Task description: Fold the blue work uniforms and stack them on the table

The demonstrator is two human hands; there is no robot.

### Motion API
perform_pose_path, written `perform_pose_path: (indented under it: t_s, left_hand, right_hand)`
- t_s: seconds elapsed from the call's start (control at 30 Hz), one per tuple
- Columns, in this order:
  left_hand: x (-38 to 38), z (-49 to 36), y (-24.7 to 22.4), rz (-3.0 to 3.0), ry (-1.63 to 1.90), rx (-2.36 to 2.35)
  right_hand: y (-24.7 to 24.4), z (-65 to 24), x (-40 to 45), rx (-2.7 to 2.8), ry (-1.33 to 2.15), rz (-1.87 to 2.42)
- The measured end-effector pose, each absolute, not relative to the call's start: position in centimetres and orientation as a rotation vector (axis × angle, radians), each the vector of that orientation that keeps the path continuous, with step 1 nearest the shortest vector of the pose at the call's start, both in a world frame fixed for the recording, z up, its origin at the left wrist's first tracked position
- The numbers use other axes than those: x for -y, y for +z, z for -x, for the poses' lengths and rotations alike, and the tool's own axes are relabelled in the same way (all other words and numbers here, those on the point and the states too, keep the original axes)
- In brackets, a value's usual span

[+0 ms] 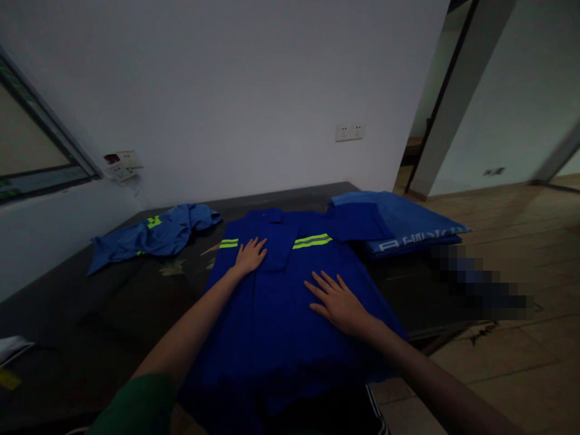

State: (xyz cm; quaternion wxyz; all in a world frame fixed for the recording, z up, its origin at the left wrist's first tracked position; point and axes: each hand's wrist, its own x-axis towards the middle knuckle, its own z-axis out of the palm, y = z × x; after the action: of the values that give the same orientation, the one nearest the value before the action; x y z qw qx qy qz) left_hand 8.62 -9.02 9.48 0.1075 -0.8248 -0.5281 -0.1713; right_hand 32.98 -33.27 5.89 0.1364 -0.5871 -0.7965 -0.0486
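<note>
A dark blue garment [281, 314] with a collar and yellow-green reflective stripes lies spread on the dark table [113, 320], its lower part reaching the near edge. One sleeve is folded inward over the chest, while the other stretches out to the right. My left hand [250, 257] rests on the garment beside the folded sleeve, fingers spread. Flat on the cloth right of centre, below the stripe, is my right hand [338, 302], its fingers apart. Neither hand holds anything.
A crumpled blue garment [167, 232] lies at the table's back left. Folded lighter blue cloth or bags with white lettering [399, 217] lie at the back right. Behind the table stands a wall with a socket [349, 132]. A white item [13, 347] is at the left edge.
</note>
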Motion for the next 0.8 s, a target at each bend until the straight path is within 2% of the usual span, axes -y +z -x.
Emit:
perform_pose_path:
  t_s: [0.37,0.5,0.67,0.8]
  left_hand:
    - [7.0,-9.0,9.5,2.384,-0.482,1.723]
    - [7.0,-9.1,9.6,2.36,-0.5,1.721]
    - [8.9,-9.6,10.2,2.288,-0.615,1.646]
    - [11.6,-14.2,12.1,2.369,-0.827,1.347]
  right_hand:
    - [6.5,-34.2,30.4,2.388,-0.024,1.623]
    - [7.5,-35.8,30.6,2.404,0.133,1.515]
    - [7.9,-39.7,37.4,1.944,0.323,1.324]
    - [3.6,-42.0,45.0,1.496,0.545,1.382]
